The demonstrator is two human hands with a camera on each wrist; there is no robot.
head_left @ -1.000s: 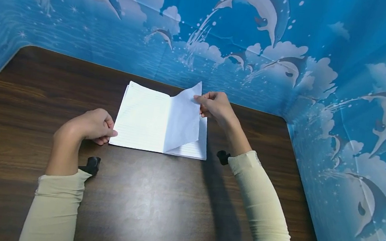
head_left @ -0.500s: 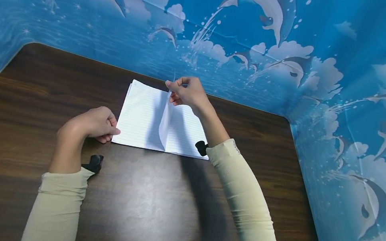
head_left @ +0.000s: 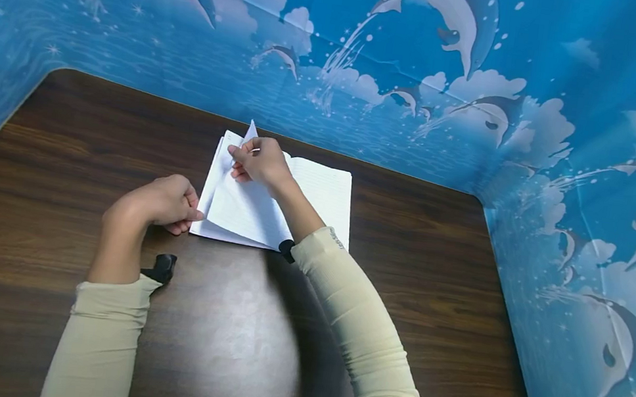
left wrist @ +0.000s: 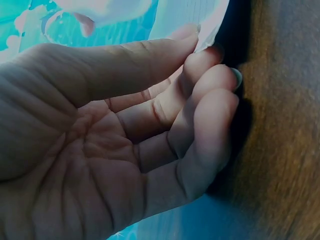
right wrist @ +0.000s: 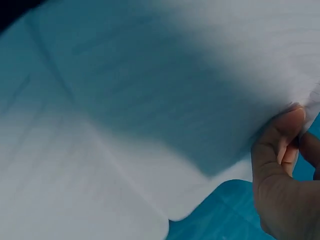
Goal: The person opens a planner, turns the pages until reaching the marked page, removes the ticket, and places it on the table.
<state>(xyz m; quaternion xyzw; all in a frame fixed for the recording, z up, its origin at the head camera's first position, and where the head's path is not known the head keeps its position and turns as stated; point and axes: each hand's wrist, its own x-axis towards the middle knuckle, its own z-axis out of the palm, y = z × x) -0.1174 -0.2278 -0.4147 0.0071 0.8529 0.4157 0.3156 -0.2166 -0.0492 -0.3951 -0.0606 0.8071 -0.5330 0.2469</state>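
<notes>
Head view: behind the notebook (head_left: 321, 192) and to its right hangs a blue curtain (head_left: 310, 19) printed with dolphins and clouds. Dark, wood-grained and glossy, the bench (head_left: 50, 146) carries the notebook near its far edge, with a bright reflection in front of the notebook. The notebook lies spread, lined pages up. Over its left half leans a raised sheet (head_left: 236, 205), curved and not yet flat. The right hand (head_left: 261, 161) has thumb and fingers pinched on that sheet's outer edge; the left hand (head_left: 159, 200) pinches the notebook's near left corner. The step in hand looks like turning a page leftward; next probably calls for smoothing the sheet down, the left fingers steadying that corner.
</notes>
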